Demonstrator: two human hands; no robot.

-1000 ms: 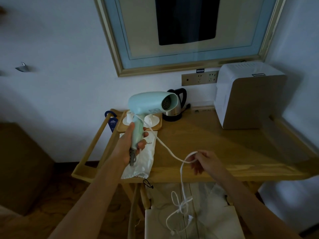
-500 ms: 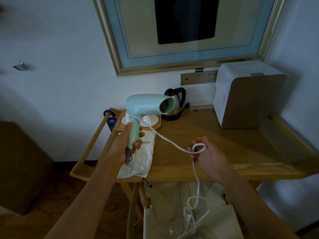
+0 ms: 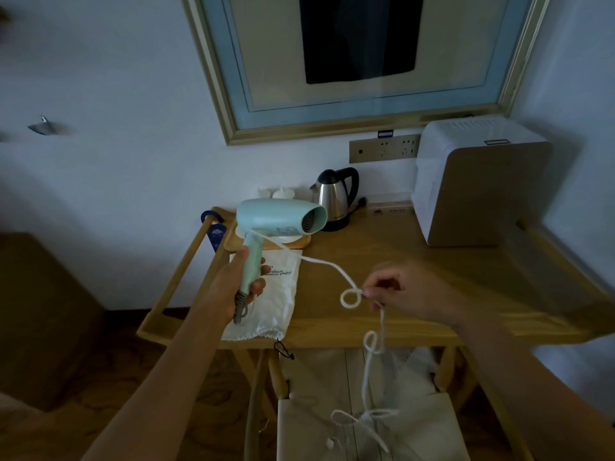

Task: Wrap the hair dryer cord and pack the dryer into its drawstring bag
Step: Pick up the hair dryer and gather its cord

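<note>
My left hand [image 3: 233,281] grips the handle of a pale green hair dryer [image 3: 279,219], held upright above the wooden table [image 3: 416,261] with its nozzle pointing right. The white cord [image 3: 319,261] runs from the top of the handle down to my right hand [image 3: 409,294], which pinches it beside a small loop. Below that hand the cord hangs in tangled loops over a chair seat [image 3: 416,427]. The white drawstring bag [image 3: 273,294] lies flat on the table under the dryer, its black drawstring dangling off the front edge.
A steel kettle [image 3: 334,197] stands at the back of the table beside a wooden tray [image 3: 299,241] with white cups. A white box-shaped appliance [image 3: 479,181] sits at the right. A framed picture and a socket strip [image 3: 382,150] are on the wall.
My right hand moved right and lower with the cord, and a small loop now shows just left of its fingers. The dryer stays in my left hand, lower in view as the camera tilts.
</note>
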